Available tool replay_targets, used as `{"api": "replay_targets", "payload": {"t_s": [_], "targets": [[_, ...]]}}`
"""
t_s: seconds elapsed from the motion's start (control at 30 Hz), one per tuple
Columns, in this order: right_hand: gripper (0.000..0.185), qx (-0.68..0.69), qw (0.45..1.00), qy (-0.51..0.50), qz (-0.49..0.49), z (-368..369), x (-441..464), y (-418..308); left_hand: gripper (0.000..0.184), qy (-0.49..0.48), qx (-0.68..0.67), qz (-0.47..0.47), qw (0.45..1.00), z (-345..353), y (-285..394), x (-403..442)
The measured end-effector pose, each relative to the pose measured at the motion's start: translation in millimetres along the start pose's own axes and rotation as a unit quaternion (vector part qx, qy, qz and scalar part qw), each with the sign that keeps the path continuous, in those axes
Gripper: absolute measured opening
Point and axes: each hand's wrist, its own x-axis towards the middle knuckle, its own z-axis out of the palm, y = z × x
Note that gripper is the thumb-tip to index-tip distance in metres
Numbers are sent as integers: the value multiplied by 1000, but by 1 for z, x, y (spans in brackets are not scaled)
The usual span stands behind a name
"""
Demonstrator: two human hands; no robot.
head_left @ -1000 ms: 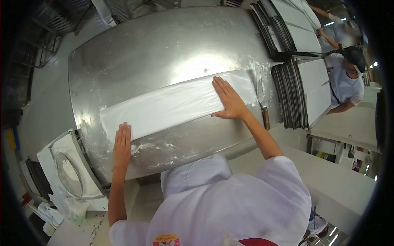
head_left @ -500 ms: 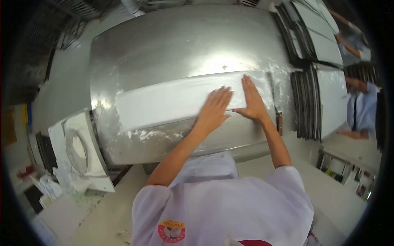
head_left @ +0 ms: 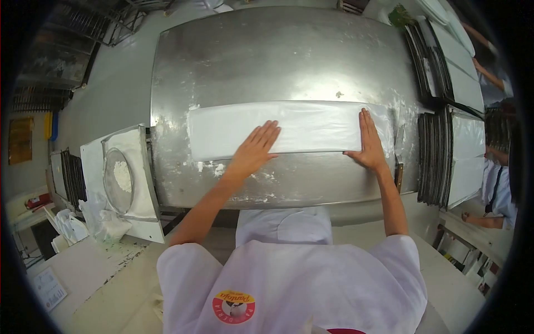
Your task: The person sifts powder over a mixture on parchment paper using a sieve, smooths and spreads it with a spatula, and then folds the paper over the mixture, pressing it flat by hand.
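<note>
A long, flat white sheet-like bundle (head_left: 317, 127) lies across the metal table (head_left: 267, 61). My left hand (head_left: 256, 147) rests flat on its front part, left of the middle, fingers stretched out. Near the right end, my right hand (head_left: 369, 142) lies on the bundle with fingers extended upward and the thumb spread along the front edge. Neither hand grips anything. Just right of the bundle's end is a knife with a wooden handle (head_left: 399, 177). White powder (head_left: 219, 168) is scattered by the front edge.
Stacks of dark-edged trays (head_left: 435, 158) stand at the table's right side, with another group (head_left: 431, 61) behind. At the left is a round sieve (head_left: 118, 181) holding white powder. Co-workers in white (head_left: 502, 186) are at the far right.
My left hand has moved from the bundle's left end to near my right hand, then back leftward to left of the middle. My right hand stays near the right end. The view has shifted.
</note>
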Motion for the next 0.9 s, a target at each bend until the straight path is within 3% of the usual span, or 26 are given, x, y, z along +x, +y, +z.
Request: {"api": "replay_targets", "payload": {"t_s": [0.47,0.57,0.7,0.8,0.9], "targets": [[124,-55,998,-28,-16,2,0,-7,77,-15,6,-89,996,-16,-77,-107],[118,-92,987,-103,-87,19,14,-58,75,-7,-39,-101,994,-13,-77,-113],[114,120,954,-118,-248,106,75,-153,74,6,-73,-91,993,1,-84,-107],[113,49,933,-80,-346,136,117,-211,75,6,-66,-94,993,-7,-76,-108],[114,21,927,-75,-368,134,133,-221,76,-11,-65,-87,994,-22,-73,-108]]}}
